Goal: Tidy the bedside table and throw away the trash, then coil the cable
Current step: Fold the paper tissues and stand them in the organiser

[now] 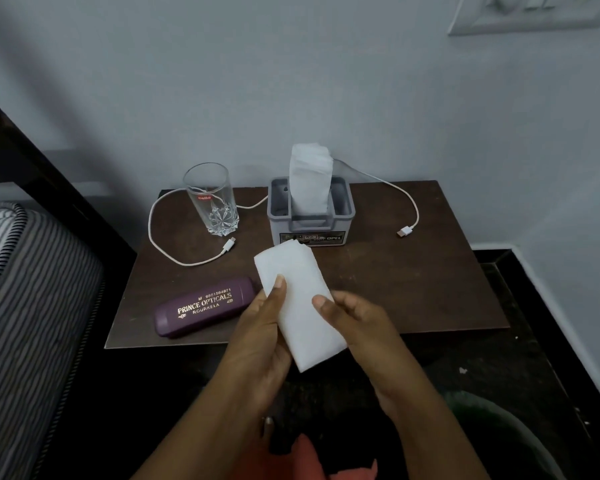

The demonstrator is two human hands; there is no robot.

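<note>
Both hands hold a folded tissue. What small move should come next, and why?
Probably lift the tissue toward the holder and slip it in: left hand and right hand pinch it folded flat, and the holder already keeps upright tissues.

We see a white folded tissue [302,306], a dark brown worktop [395,289], a white cable [404,232], a clear glass [210,202] with a red label and star-cut base, a purple case [205,306] lettered in gold, a grey holder [278,223], and a mattress [32,289] striped grey and white.
</note>
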